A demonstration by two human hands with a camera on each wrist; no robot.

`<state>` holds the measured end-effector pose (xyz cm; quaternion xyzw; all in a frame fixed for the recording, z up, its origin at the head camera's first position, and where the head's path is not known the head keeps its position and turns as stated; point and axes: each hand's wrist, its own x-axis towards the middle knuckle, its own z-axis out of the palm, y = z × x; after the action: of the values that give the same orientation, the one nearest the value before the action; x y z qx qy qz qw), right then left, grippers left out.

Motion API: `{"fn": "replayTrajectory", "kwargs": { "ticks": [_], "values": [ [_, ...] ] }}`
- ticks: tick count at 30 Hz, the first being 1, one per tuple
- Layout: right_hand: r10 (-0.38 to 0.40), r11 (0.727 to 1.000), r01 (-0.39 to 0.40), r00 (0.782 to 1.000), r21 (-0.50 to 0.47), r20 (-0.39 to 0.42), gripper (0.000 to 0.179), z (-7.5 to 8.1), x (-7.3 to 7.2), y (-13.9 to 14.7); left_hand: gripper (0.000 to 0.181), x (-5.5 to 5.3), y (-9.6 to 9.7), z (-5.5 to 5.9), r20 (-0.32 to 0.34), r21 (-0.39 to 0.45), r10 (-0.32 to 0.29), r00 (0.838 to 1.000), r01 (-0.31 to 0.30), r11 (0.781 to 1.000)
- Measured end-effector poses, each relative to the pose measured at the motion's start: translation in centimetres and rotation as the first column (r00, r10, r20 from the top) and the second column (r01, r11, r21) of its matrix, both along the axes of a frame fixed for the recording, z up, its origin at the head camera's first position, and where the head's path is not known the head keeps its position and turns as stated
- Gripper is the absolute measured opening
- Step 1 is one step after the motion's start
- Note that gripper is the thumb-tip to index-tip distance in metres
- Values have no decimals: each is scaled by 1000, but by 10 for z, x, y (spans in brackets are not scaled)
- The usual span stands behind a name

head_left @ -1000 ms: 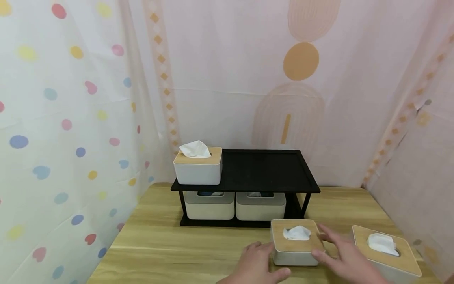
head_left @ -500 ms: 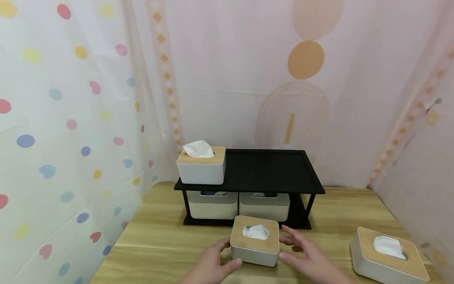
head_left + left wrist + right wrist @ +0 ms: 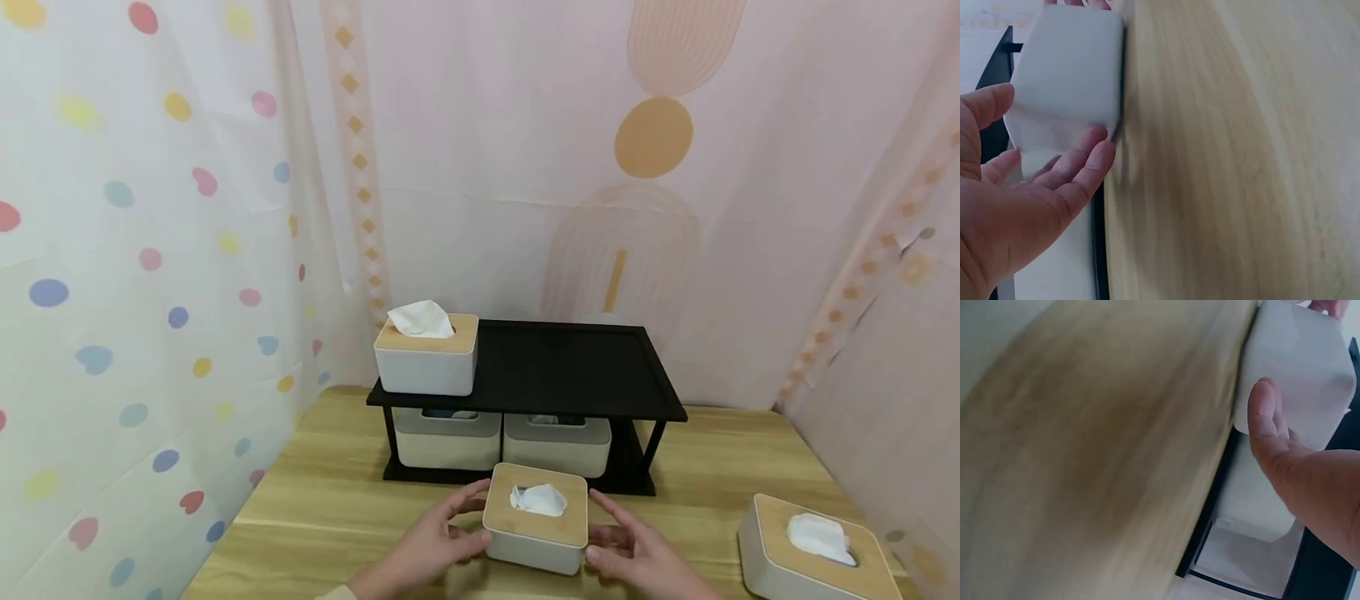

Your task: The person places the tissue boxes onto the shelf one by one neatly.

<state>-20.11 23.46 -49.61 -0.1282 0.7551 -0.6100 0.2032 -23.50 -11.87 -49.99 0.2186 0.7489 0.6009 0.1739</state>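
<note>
A tissue box (image 3: pixel 536 516) with a wood-look lid and pale sides stands in front of the black two-tier rack (image 3: pixel 570 367), a white tissue poking from its slot. My left hand (image 3: pixel 431 537) lies along its left side, fingers extended and thumb toward the front corner. On the opposite side, my right hand (image 3: pixel 633 550) has its fingers and thumb spread against or very near the box wall. In the left wrist view the pale box side (image 3: pixel 1075 56) lies beyond the spread fingers. The right wrist view shows the thumb in front of the box (image 3: pixel 1304 356).
Another tissue box (image 3: pixel 423 367) sits on the rack's top at the left. Two grey-lidded boxes, a left one (image 3: pixel 447 446) and a right one (image 3: pixel 557 450), fill much of the lower tier. A further wood-lidded box (image 3: pixel 817 546) rests at the table's right. Curtains (image 3: pixel 480 233) hang behind.
Between both hands, the tissue box has moved left along the table to before the rack's middle. During the last half second it has stayed nearly in place while the view shifted slightly.
</note>
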Motion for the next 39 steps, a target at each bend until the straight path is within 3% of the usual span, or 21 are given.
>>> {"fn": "replayTrajectory", "kwargs": {
  "ticks": [6,11,16,39],
  "values": [
    [-31,999,32,998,-15,47,92,-6,-5,-5,76,-8,1,-2,2,-29,-18,1000,18,999],
    [-61,996,66,994,-58,94,96,-6,-6,-11,79,-12,1,-4,80,-6,-21,997,22,1000],
    [-40,995,45,998,-91,56,94,-4,-5,-12,78,-15,0,-7,136,27,-35,990,32,999],
    [16,993,-3,993,-117,118,89,-3,-13,-4,82,-17,0,-10,192,38,-31,981,24,999]
  ]
}}
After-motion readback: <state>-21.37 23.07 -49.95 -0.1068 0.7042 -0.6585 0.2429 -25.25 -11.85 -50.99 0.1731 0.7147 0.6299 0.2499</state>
